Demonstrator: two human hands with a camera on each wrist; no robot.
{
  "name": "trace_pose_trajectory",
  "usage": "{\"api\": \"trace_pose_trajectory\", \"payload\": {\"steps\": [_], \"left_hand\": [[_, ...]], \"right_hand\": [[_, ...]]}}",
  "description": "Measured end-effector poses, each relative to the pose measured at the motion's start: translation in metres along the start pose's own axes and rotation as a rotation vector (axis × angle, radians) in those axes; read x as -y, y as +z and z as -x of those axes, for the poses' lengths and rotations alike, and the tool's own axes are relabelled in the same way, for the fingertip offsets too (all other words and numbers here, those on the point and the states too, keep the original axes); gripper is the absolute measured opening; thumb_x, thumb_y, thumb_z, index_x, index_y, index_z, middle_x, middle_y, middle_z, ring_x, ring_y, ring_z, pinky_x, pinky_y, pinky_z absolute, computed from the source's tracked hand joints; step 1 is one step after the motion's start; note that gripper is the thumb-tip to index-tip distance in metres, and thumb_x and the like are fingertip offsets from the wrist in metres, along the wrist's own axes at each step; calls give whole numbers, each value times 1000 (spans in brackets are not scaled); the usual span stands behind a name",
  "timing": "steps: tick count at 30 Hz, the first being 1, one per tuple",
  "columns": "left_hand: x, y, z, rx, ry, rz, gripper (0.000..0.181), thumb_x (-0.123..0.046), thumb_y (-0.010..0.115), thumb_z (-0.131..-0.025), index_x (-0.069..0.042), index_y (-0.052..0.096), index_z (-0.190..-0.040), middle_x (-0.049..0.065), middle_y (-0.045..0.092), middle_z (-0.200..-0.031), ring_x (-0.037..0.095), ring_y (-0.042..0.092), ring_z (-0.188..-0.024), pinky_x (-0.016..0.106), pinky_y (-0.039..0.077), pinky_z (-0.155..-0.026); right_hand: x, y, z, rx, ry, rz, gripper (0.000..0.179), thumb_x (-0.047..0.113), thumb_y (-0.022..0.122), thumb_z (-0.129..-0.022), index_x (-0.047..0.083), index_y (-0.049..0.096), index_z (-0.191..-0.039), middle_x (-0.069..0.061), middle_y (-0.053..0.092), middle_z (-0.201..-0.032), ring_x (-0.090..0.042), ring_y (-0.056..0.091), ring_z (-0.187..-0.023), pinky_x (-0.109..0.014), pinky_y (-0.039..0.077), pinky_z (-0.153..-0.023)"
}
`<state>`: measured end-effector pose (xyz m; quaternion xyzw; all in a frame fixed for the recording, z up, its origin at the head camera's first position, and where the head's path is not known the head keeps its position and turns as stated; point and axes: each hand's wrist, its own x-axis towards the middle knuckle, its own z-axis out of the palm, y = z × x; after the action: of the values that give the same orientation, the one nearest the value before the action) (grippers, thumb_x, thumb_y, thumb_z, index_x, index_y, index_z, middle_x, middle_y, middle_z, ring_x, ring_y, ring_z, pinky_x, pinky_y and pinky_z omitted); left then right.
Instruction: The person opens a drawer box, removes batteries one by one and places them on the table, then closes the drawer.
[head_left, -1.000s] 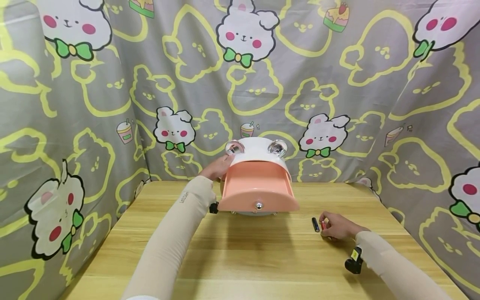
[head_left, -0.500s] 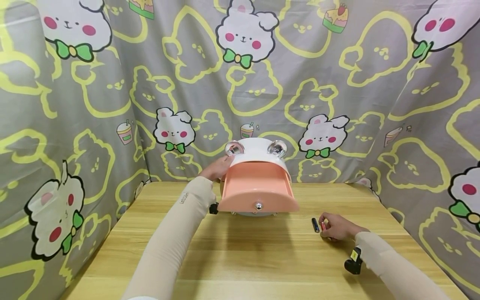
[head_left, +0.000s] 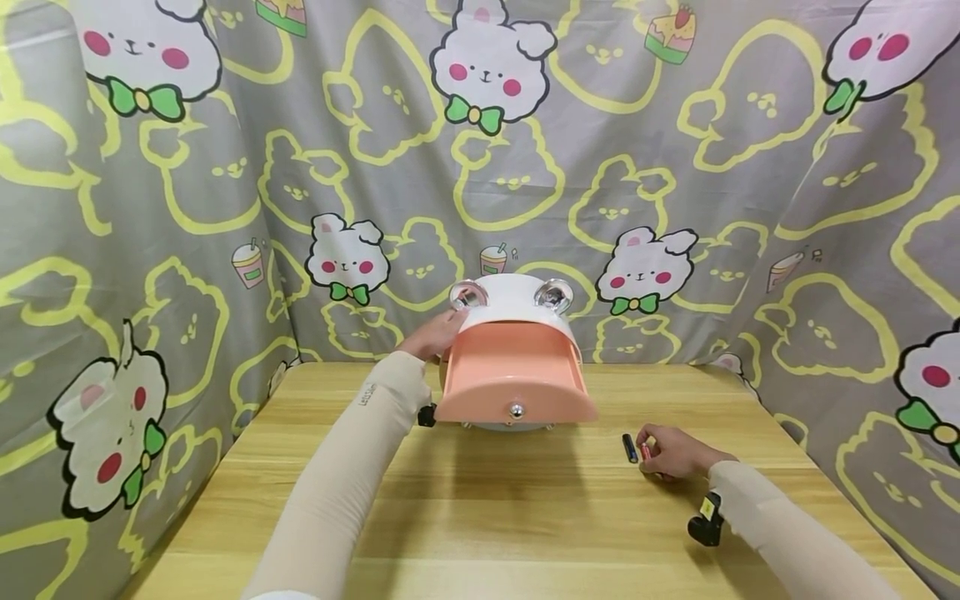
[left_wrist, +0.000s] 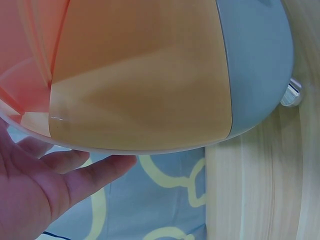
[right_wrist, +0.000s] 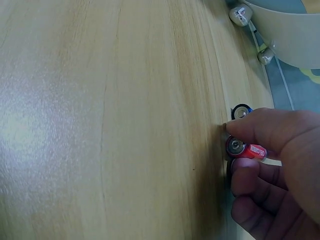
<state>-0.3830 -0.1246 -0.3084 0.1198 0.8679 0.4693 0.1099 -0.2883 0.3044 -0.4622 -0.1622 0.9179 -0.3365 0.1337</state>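
Observation:
A frog-shaped box (head_left: 510, 293) with a white top and shiny eyes stands at the table's back. Its pink drawer (head_left: 517, 354) is pulled out, a round silver knob (head_left: 516, 411) on its front. My left hand (head_left: 435, 335) rests against the box's left side; in the left wrist view its extended fingers (left_wrist: 107, 172) touch the shell's rim. On the right, my right hand (head_left: 675, 452) pinches a red battery (right_wrist: 254, 151) between thumb and fingers, low at the tabletop. Beside it lies a dark battery (head_left: 629, 448), its end showing above the thumb in the right wrist view.
The wooden table (head_left: 480, 517) carries everything. A patterned curtain (head_left: 405, 183) hangs close behind and along both sides. Small silver feet (right_wrist: 241, 15) hold the box up.
Almost nothing differs; both hands stay in place, and the view has shifted very slightly.

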Motion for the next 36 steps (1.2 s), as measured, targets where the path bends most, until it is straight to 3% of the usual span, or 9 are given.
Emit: {"api": "trace_pose_trajectory", "payload": {"steps": [9, 36], "left_hand": [[0, 0, 0, -13, -4, 2, 57, -51, 23, -104, -11, 39, -141, 15, 49, -131, 31, 54, -111, 52, 49, -86], [0, -1, 0, -6, -5, -10, 59, -53, 23, -103, -13, 36, -145, 14, 47, -134, 32, 52, -114, 54, 48, -88]], "right_hand": [[1, 0, 0, 7, -6, -13, 30, 5, 72, -84, -2, 54, -107, -4, 56, -68, -17, 53, -54, -30, 44, -48], [4, -4, 3, 14, -34, 44, 37, 14, 74, -86, -3, 52, -110, -3, 57, -62, -16, 53, -50, -30, 45, -47]]}}
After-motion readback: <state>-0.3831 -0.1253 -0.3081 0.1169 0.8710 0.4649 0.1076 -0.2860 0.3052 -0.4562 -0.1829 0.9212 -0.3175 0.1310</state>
